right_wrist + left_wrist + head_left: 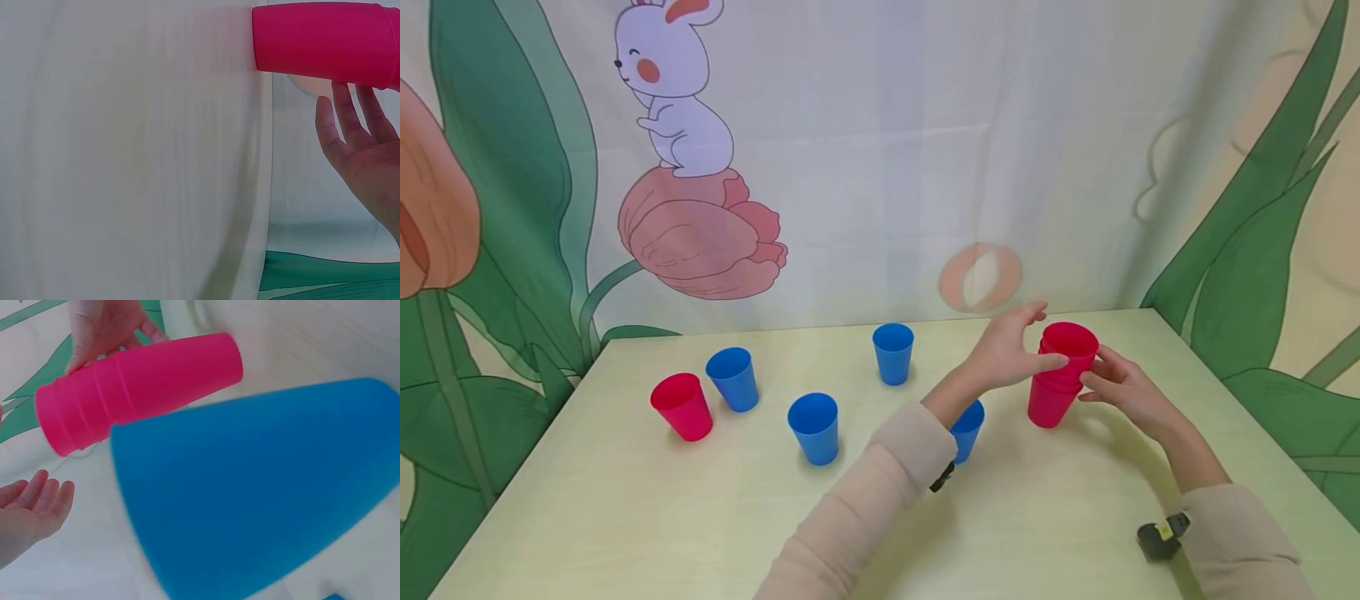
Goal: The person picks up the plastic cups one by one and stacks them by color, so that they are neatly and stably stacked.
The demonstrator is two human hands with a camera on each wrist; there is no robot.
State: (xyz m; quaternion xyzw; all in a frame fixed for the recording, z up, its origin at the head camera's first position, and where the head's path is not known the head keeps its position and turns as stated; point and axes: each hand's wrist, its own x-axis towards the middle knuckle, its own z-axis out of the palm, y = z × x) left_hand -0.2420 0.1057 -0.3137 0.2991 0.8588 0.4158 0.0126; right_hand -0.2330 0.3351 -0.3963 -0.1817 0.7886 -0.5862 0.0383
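Note:
A stack of red cups (1051,400), several nested together, stands upright at the table's right side. My right hand (1131,392) is at the stack's right, its fingers extended and fingertips touching the cup wall near the rims; in the right wrist view those fingers (350,128) reach the wall. On the other side, my left hand (1011,350) is spread, its thumb overlapping the stack in the head view. The left wrist view shows this left hand (34,509) apart from the red cups (150,378). A blue cup (967,433) stands partly hidden behind the left forearm.
Left of the hands stand a back blue cup (893,354), a nearer blue cup (814,429), another blue cup (733,380) and a single red cup (682,407). The pale table (625,517) ends at a printed curtain (880,167) behind.

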